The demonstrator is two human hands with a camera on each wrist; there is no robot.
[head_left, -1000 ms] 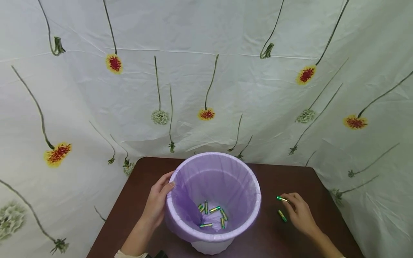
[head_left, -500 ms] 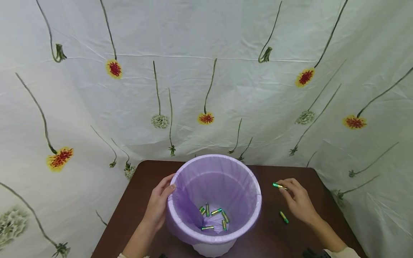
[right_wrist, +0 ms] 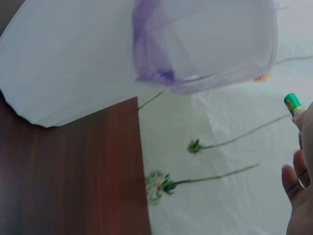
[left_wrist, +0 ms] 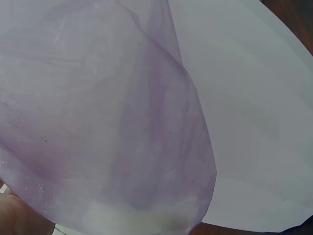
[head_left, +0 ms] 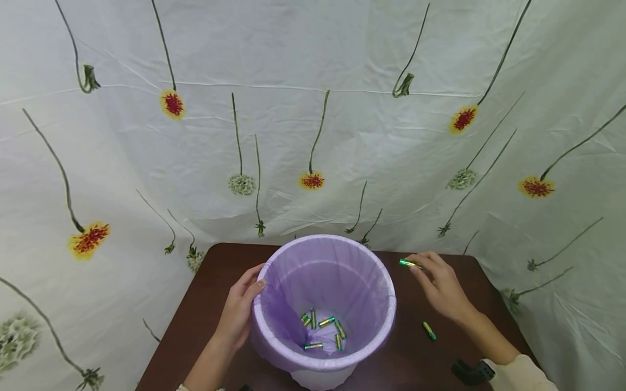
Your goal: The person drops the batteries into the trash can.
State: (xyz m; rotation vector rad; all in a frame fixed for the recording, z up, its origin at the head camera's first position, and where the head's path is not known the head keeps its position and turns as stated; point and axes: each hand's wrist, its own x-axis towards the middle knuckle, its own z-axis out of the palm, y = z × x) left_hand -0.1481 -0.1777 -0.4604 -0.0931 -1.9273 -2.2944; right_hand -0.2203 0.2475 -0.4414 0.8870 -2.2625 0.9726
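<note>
A white bin point(head_left: 323, 377) lined with a purple plastic bag point(head_left: 268, 339) stands on the brown table. My left hand point(head_left: 237, 312) grips its left rim, thumb over the edge; in the left wrist view the bag point(left_wrist: 161, 127) hides most of that hand. Several green-and-gold batteries point(head_left: 326, 321) lie at the bottom of the bin. To the right of the bin, my right hand point(head_left: 442, 285) pinches one battery point(head_left: 408, 263) above the table; its green end point(right_wrist: 291, 101) shows in the right wrist view. Another battery point(head_left: 429, 330) lies on the table below that hand.
The dark brown table point(head_left: 215, 277) has rounded far corners. A white cloth point(head_left: 391, 141) printed with flowers hangs behind and on both sides of it. A black strap point(head_left: 471, 372) is around my right wrist.
My right hand has lifted the pinched battery and moved it up and left, closer to the bin's rim. The left hand keeps its grip on the rim. The head view tilted slightly.
</note>
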